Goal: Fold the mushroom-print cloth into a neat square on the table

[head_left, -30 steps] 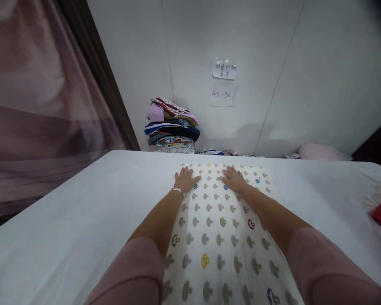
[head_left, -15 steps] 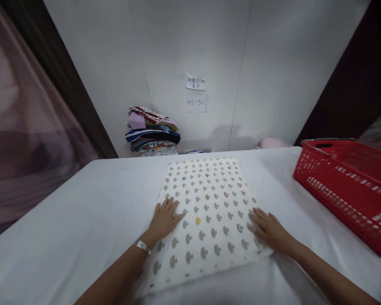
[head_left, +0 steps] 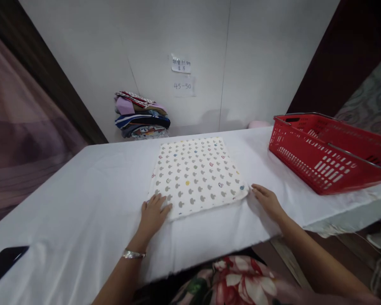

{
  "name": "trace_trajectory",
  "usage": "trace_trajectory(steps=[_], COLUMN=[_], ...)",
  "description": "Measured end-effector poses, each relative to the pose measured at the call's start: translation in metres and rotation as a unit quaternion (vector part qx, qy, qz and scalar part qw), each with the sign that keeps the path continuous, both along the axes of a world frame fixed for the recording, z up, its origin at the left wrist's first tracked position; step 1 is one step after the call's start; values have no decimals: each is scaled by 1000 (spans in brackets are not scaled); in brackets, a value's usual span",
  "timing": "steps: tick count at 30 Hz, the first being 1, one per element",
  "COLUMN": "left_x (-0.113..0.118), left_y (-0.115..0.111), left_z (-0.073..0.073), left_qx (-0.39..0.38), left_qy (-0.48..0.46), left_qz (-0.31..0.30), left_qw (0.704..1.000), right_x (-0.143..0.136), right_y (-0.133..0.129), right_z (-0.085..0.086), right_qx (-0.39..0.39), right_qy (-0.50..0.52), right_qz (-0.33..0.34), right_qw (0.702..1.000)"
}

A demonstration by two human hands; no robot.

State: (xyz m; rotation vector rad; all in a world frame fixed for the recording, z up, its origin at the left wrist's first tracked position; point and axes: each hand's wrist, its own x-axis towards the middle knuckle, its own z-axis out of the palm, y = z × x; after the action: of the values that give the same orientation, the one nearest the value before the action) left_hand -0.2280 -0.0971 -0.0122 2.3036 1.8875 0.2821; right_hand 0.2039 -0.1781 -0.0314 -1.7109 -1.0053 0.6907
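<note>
Seemingly "45-50" on wall paper (head_left: 183,86)

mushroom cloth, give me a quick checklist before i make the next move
1. Mushroom cloth fully on the white table cover: ok
2. Left hand resting on its near left corner: ok
3. Right hand gripping the near right corner: cannot tell, fingers are right by it but contact is unclear
4. Underside free of creases: cannot tell, hidden
5. Red basket apart from the cloth: ok
6. Black phone apart from the cloth: ok
</note>
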Motion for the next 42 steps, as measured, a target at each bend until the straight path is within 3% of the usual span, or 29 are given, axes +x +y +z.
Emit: trace_trajectory(steps=[4,10,14,17,20,26,29,35,42], left_x=[45,149,209,237,250,251,249,249,263], left_y=[-21,-42,-40,-34,-27,-16,-17,-21,-17], left_z=[1,0,4,2,-4,-10,-8,-3,6], left_qx=[71,87,90,93,83,20,0,32,-26], left_qy=[-85,-146,-119,-77,-73,-176,-188,-165,-187], left_qz=[-100,-282,-312,-309,-283,-204,-209,-236,-192], left_qw=[989,944,938,943,953,963,960,957,963], right_x=[-3,-15,-19,-20,-19,-17,-17,-24,-31], right_y=[-6,-5,2,6,7,12,16,19,19], right_z=[12,19,19,18,17,18,18,17,18], right_qx=[-19,-66,-87,-91,-91,-97,-89,-73,-54], right_qy=[144,248,294,307,323,340,337,307,276], right_qz=[-43,-30,40,66,60,71,87,73,56], right_qw=[988,966,951,945,940,933,933,946,958])
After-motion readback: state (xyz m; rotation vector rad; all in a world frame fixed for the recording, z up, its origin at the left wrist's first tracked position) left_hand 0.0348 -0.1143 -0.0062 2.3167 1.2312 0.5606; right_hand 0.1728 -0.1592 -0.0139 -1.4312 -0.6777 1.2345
